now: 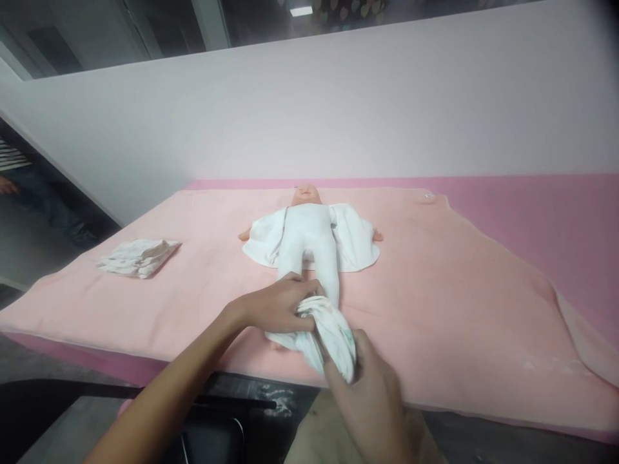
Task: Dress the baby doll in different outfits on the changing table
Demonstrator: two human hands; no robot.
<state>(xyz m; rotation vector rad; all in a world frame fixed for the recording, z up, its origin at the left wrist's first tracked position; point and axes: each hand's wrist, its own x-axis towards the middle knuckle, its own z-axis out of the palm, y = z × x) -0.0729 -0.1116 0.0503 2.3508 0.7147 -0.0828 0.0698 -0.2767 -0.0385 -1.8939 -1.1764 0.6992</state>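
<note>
A baby doll (309, 222) lies on its back on a pink blanket (435, 283), head toward the wall, wearing a white garment that is open at the chest. My left hand (275, 303) is closed on a bunched white patterned cloth (329, 335) at the doll's feet. My right hand (367, 386) grips the same cloth from the near side, fingers wrapped round its lower end. The doll's feet are hidden under the cloth.
A folded white patterned cloth (138, 256) lies on the blanket at the left. A pale wall (338, 109) stands behind the table. The table's near edge runs just below my hands. A person's arm (7, 187) shows at the far left.
</note>
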